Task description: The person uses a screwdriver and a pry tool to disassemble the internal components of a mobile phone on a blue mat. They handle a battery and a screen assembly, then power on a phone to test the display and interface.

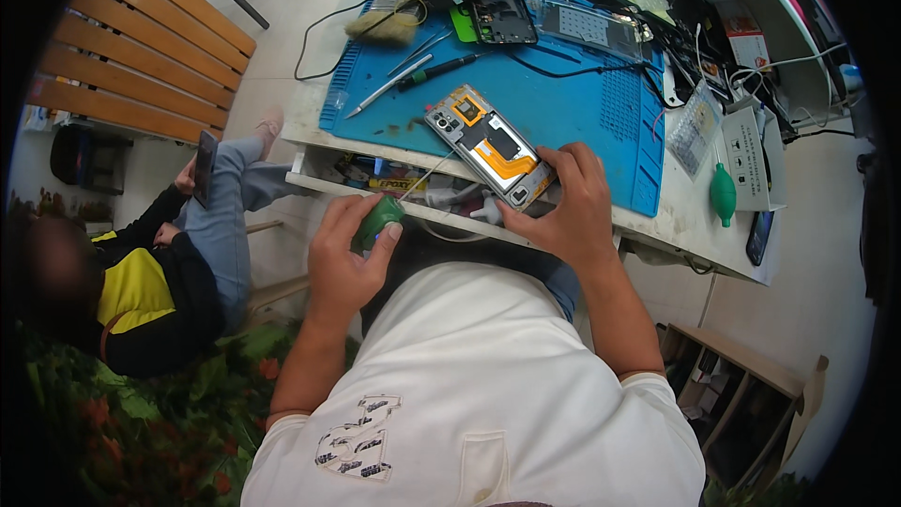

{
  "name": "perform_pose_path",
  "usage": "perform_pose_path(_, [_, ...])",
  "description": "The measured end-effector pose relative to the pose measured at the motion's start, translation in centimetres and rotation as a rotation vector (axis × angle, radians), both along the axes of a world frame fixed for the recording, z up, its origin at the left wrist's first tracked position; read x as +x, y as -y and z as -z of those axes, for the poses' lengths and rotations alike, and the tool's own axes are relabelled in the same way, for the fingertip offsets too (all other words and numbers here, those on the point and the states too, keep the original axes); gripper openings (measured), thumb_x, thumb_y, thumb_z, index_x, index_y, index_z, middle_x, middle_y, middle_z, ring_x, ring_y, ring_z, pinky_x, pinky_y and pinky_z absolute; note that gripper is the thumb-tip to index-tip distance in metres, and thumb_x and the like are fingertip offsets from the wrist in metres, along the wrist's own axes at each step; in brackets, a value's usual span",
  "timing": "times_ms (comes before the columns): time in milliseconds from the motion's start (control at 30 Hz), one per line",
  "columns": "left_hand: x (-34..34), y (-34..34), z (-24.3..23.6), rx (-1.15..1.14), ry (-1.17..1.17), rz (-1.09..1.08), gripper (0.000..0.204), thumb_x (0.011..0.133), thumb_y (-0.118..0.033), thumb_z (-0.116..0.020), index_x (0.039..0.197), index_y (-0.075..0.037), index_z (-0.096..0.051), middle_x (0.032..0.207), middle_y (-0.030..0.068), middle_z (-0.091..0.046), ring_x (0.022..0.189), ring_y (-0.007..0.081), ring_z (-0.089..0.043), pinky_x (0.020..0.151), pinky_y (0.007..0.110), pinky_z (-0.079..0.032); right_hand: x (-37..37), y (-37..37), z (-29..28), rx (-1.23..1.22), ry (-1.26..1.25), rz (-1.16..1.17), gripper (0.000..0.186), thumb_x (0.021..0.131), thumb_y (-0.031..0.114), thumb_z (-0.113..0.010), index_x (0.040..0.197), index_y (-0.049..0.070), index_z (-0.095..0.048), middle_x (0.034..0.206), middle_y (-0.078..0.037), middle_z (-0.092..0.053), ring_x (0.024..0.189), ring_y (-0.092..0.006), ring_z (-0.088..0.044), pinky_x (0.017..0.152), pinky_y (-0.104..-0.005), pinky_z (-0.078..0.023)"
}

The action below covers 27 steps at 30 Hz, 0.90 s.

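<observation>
My left hand (347, 253) is closed around a small green bulb-like tool (380, 214) with a long thin metal tip pointing toward the phone. My right hand (572, 202) grips the lower right end of a phone (488, 145) with its back off, showing orange and black parts inside, tilted over the front edge of the blue mat (615, 169). Below it, an open drawer (310, 180) holds tubes and small items. A white pen-like tool (385, 89) and a black-and-green handled tool (436, 69) lie on the mat.
A brush (385, 23), cables and phone parts (497, 17) crowd the back of the desk. A green air blower (723, 197) is at the right. On the left a person (141, 291) sits holding a phone, beside slatted wood (150, 47). A wooden shelf (732, 394) stands lower right.
</observation>
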State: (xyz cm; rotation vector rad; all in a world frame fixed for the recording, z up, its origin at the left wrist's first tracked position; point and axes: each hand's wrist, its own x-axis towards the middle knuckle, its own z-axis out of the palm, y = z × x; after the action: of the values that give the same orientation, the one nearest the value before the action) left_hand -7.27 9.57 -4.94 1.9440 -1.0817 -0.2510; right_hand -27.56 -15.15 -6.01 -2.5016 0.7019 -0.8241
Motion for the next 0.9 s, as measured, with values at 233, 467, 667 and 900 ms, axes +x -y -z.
perform_pose_path(233, [0.17,-0.04,0.06,0.007,-0.020,-0.016,0.038,0.097,-0.009,-0.086,0.132,0.005,-0.076,0.120,0.0175,-0.071,0.105,0.0283,-0.073,0.092,0.036,-0.059,-0.09,0.00,0.03,0.003,-0.003,-0.001,0.076,0.068,0.040,-0.101,0.122,-0.005,-0.073,0.113,-0.020,-0.065,0.107,-0.0377,-0.064,0.095,-0.0488,-0.054])
perform_pose_path(467, [0.75,0.12,-0.19,0.002,0.040,-0.004,0.039,0.096,-0.009,-0.086,0.132,0.005,-0.076,0.119,0.0174,-0.071,0.105,0.0283,-0.073,0.092,0.036,-0.059,-0.19,0.17,0.16,0.016,0.007,-0.013,0.076,0.068,0.040,-0.101,0.122,-0.005,-0.073,0.114,-0.020,-0.065,0.106,-0.0372,-0.063,0.093,-0.0485,-0.054])
perform_pose_path(667, [0.66,0.16,-0.27,0.004,0.035,0.013,0.040,0.096,-0.010,-0.087,0.132,0.004,-0.076,0.119,0.0167,-0.071,0.104,0.0279,-0.073,0.092,0.036,-0.059,-0.19,0.23,0.02,-0.029,0.014,-0.013,0.073,0.067,0.033,-0.102,0.124,-0.002,-0.073,0.114,-0.017,-0.065,0.104,-0.0343,-0.067,0.088,-0.0456,-0.057])
perform_pose_path(900, [0.52,0.34,-0.42,0.006,0.015,-0.011,0.040,0.093,-0.011,-0.088,0.129,0.002,-0.078,0.120,0.0184,-0.073,0.105,0.0343,-0.076,0.093,0.039,-0.061,-0.20,0.13,-0.07,0.048,-0.001,-0.008,0.076,0.068,0.041,-0.102,0.122,-0.004,-0.074,0.114,-0.019,-0.065,0.107,-0.0366,-0.064,0.092,-0.0481,-0.055])
